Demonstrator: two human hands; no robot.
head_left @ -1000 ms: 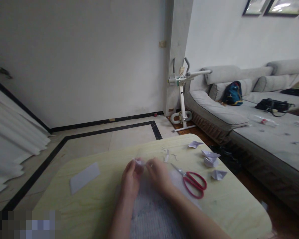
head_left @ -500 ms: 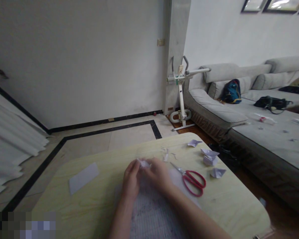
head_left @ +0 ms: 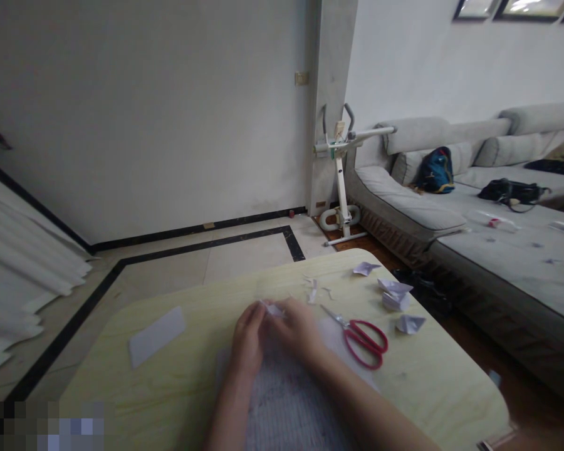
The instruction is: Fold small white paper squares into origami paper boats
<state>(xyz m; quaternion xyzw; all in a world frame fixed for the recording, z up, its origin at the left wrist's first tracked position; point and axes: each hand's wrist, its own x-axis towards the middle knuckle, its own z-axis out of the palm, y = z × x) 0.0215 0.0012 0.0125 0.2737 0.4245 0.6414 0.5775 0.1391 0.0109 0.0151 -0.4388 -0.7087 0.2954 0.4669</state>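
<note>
Between my two hands is a small piece of folded white paper [head_left: 273, 309], mostly covered by fingers. My left hand [head_left: 249, 335] grips its left side, and my right hand [head_left: 298, 329] is closed on its right side. Under my forearms lies a lined sheet of paper [head_left: 291, 401] with writing on it. Scissors [head_left: 364, 341] with red handles rest to the right of my right hand, tips pointing to the far left. Thin paper scraps [head_left: 313, 291] lie just beyond my hands.
Several folded paper pieces [head_left: 395, 294] sit along the right side of the pale wooden table [head_left: 178, 401]. A flat white paper strip [head_left: 157, 336] lies at its left. Behind are an exercise machine [head_left: 341, 175] and a grey sofa [head_left: 507, 250] with a blue backpack [head_left: 437, 170] and black bag [head_left: 512, 192].
Both hands stay in nearly the same place, still on the folded paper. The view has shifted very slightly; the things on the table have not moved.
</note>
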